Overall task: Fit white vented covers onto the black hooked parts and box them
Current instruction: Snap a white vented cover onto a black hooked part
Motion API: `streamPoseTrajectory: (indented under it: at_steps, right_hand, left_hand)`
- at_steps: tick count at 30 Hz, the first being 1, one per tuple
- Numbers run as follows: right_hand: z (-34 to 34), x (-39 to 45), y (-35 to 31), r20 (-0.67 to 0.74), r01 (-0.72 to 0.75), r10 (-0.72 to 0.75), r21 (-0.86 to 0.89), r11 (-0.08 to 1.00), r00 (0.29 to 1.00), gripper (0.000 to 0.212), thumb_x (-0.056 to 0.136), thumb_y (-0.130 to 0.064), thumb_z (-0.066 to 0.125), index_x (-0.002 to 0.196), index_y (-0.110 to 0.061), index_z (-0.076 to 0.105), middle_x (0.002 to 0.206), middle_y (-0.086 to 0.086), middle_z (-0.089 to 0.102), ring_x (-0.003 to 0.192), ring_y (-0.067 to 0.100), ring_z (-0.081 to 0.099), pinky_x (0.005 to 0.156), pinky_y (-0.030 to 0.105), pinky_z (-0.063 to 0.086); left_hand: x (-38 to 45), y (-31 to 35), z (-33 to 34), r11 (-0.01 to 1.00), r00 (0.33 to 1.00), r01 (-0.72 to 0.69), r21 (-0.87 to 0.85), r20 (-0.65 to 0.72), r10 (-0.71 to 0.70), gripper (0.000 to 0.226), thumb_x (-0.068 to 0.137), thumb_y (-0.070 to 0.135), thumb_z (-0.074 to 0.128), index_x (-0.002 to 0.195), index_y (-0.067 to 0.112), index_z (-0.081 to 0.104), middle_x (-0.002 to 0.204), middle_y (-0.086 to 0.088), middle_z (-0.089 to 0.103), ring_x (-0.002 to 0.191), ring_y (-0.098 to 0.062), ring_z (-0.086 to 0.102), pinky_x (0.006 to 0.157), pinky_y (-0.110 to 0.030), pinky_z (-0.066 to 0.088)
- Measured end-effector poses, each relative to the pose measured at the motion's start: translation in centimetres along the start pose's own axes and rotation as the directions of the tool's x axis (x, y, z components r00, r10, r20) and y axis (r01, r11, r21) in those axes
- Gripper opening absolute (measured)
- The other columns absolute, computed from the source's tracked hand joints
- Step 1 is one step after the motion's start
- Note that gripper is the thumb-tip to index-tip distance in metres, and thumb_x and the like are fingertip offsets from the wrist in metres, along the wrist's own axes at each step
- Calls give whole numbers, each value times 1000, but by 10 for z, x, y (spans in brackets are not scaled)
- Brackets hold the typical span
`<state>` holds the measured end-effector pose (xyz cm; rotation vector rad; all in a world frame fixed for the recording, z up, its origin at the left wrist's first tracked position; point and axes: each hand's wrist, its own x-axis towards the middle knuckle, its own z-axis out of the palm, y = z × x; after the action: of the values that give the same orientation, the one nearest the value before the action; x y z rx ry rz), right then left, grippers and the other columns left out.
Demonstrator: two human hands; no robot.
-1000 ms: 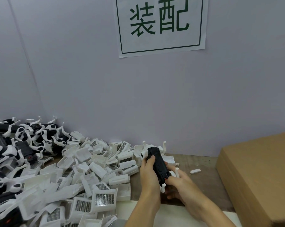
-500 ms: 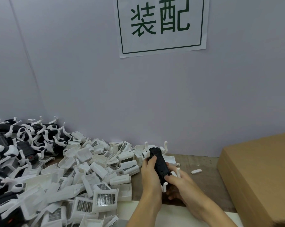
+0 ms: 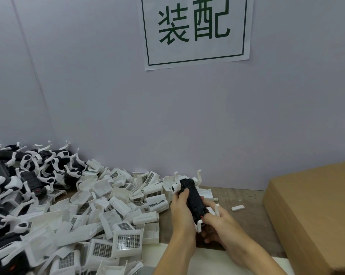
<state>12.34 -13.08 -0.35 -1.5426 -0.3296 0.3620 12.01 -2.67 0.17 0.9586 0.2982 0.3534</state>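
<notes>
At the far left of the desk (image 3: pixel 245 197) lies a heap of black hooked parts (image 3: pixel 27 171), and just right of it a spread of white vented covers (image 3: pixel 112 211). Right of the covers, the left hand (image 3: pixel 182 212) curls its fingers round one black part (image 3: pixel 193 199) held above the desk, tilted. The right hand (image 3: pixel 217 220) pinches that part's lower end. A small white scrap (image 3: pixel 237 208) lies near. A cardboard box (image 3: pixel 314 211) sits at the right edge.
</notes>
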Motion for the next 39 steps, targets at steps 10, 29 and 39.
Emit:
streamPoseTrajectory:
  at_steps: [10, 29, 39]
  right_hand:
    - [0, -3, -5, 86, 13, -17, 49, 999, 996, 39, 76, -25, 57, 113, -31, 66, 83, 9, 72, 69, 23, 64, 58, 30, 47]
    - [-12, 19, -6, -213, -5, -246, -765, 644, 946, 38, 84, 8, 53, 106, -18, 72, 138, -5, 51, 128, 16, 47, 106, 29, 38]
    - [0, 40, -17, -60, 5, -192, -947, 321, 980, 22, 91, -14, 50, 93, -28, 66, 83, -8, 69, 83, 12, 61, 90, 42, 50]
  left_hand:
    - [6, 6, -5, 955, 979, 155, -254, -91, -183, 40, 97, 29, 55, 125, 2, 63, 97, -21, 66, 84, -34, 63, 67, -38, 52]
    - [-7, 25, -8, 617, 941, 330, -714, 196, -276, 29, 98, 23, 53, 104, -2, 66, 81, -19, 63, 68, -29, 58, 66, -33, 49]
    - [-11, 27, -10, 610, 920, 389, -690, 263, -289, 28, 93, 23, 58, 96, -3, 67, 73, -19, 63, 63, -28, 58, 69, -37, 51]
